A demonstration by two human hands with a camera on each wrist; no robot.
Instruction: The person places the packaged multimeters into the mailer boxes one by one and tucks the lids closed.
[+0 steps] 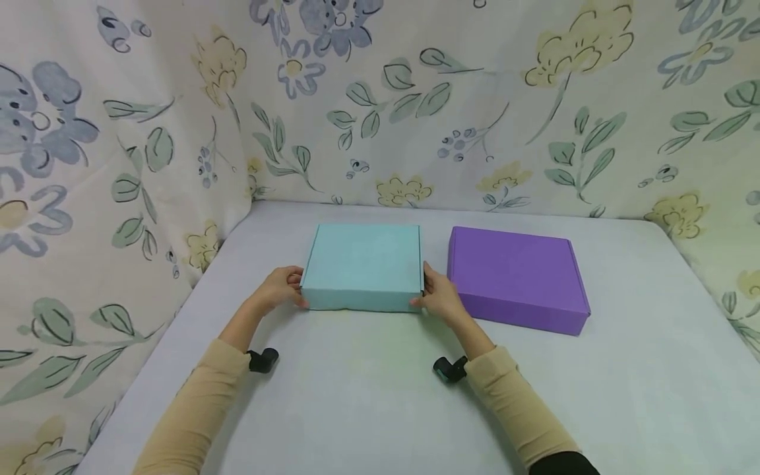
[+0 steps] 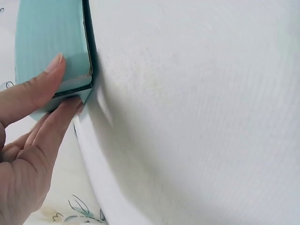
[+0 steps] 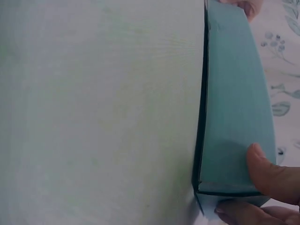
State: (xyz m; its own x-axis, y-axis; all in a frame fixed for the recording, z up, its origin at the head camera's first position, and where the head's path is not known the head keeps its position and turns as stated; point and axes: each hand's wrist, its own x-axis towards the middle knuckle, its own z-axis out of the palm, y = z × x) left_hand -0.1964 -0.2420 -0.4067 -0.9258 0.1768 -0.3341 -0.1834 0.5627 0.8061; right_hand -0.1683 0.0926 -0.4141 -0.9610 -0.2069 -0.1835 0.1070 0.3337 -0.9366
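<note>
A closed light-teal cardboard box point(image 1: 365, 260) lies flat near the middle of the white table, both hands at its near corners. My left hand point(image 1: 279, 287) grips the near left corner; in the left wrist view its thumb point(image 2: 56, 70) presses the front face while the fingers lie along the side. On the near right corner my right hand point(image 1: 439, 293) has a matching hold, thumb point(image 3: 262, 171) on the front face and fingers at the side, as the right wrist view shows. The box's back is hidden in both wrist views.
A closed purple box point(image 1: 516, 277), slightly turned, lies right of the teal box, close to my right hand. The white table point(image 1: 356, 396) extends in front of both boxes. A floral curtain point(image 1: 415, 132) hangs along the back and left side.
</note>
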